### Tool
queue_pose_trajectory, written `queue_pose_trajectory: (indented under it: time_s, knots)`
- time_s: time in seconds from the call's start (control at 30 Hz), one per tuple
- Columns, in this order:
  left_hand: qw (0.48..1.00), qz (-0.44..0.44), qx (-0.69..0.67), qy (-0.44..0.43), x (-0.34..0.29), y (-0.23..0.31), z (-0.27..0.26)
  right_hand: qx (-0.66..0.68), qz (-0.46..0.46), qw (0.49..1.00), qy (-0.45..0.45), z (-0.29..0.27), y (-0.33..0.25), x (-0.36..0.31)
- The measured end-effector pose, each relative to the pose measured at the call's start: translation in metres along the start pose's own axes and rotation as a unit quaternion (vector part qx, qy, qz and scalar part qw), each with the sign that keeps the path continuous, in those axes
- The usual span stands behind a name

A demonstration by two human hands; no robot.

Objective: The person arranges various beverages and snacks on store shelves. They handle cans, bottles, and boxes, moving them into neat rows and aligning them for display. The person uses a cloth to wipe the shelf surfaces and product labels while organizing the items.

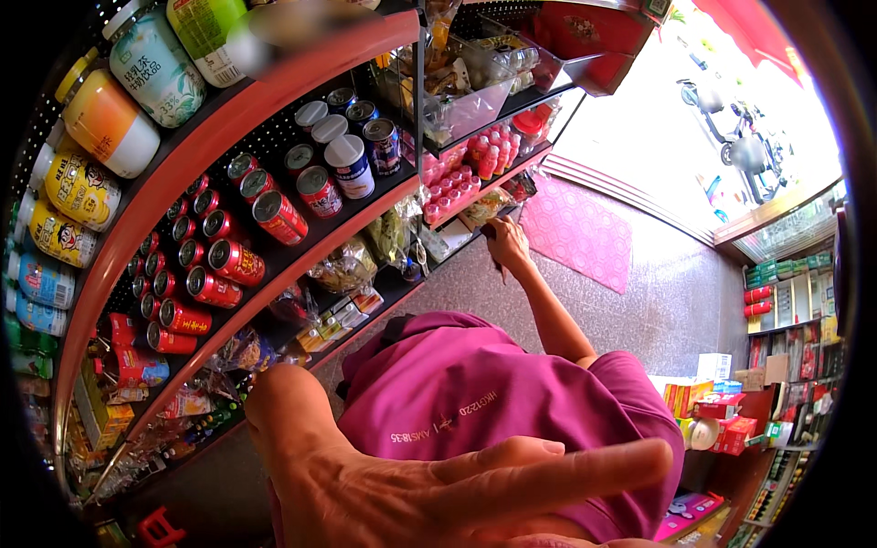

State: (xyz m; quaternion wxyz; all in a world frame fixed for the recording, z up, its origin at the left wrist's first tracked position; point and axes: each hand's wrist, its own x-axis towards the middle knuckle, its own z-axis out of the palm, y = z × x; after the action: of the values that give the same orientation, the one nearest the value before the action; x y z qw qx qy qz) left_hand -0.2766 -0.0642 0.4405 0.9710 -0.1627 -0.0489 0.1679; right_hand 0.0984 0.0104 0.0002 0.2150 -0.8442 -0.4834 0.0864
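Observation:
My left hand (411, 489) is large and close in front of the camera, its arm bent up from the elbow. Its fingers stretch out to the right, apart, with nothing seen in them. Beyond my magenta shirt (512, 384), my right arm reaches out toward the lower shelf's right end. My right hand (510, 245) is closed there, fingers curled round a small dark thing too hidden to name. Nearest to it are pink bottles (452, 196) packed in film and a bagged item (486, 205) on the shelf.
Curved shelves on the left carry red cans (279, 217), pale-lidded cans (349, 166) and large bottles (110, 123). A pink mat (580, 228) lies on the grey floor (676, 283) by the bright doorway. Scooters (744, 151) stand outside. Boxes (722, 406) and packed shelves line the right.

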Motion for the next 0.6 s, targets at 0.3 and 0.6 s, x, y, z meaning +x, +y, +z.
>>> queue_pose_trajectory:
  time_s: [0.3,0.6]
  knots:
    - [0.999,0.020,0.018,-0.035,-0.044,-0.020,-0.011,0.685,0.008,0.714,-0.147,-0.025,-0.074,0.011]
    - [0.925,0.179,0.191,-0.275,-0.084,-0.030,-0.043,0.628,0.064,0.754,-0.184,0.026,-0.132,0.015]
